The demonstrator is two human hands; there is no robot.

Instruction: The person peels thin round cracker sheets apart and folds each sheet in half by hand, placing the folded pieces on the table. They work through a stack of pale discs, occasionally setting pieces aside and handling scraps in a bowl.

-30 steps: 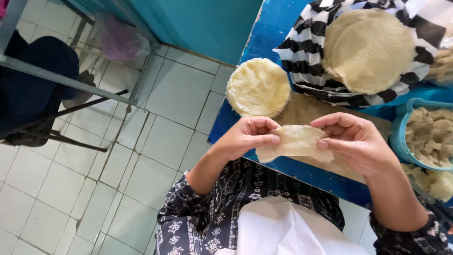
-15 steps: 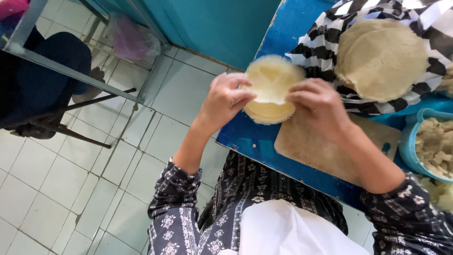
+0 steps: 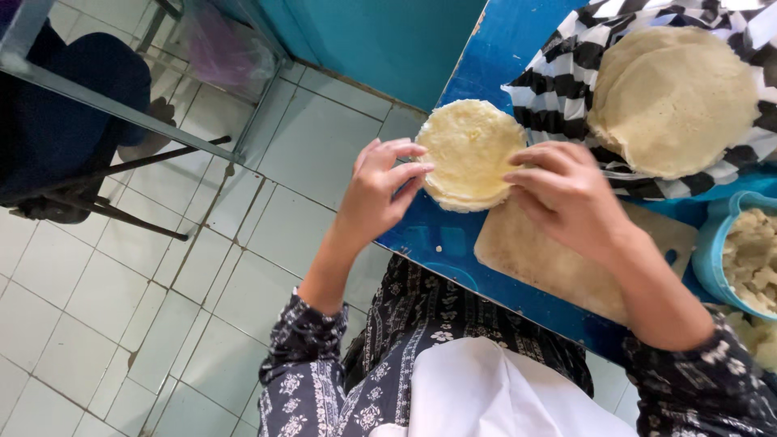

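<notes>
A stack of pale round flatbreads (image 3: 471, 152) sits on the near corner of the blue table (image 3: 502, 48), its edge just beside the wooden cutting board (image 3: 558, 259). The left hand (image 3: 379, 190) rests against the stack's left rim, fingers spread and only lightly curled, pressing rather than gripping. The right hand (image 3: 566, 198) meets the right rim the same way, fingertips on the edge, palm hovering over the board (neither hand has closed around anything). Beyond the stack, 1 larger tan flatbread pile (image 3: 676, 101) lies on a black-and-white striped cloth (image 3: 558, 93). At the far right, a blue bowl (image 3: 716, 243) holds lumps of dough (image 3: 753, 259). Below the table, white floor tiles (image 3: 121, 291) and a dark chair (image 3: 65, 121) stand well apart.
</notes>
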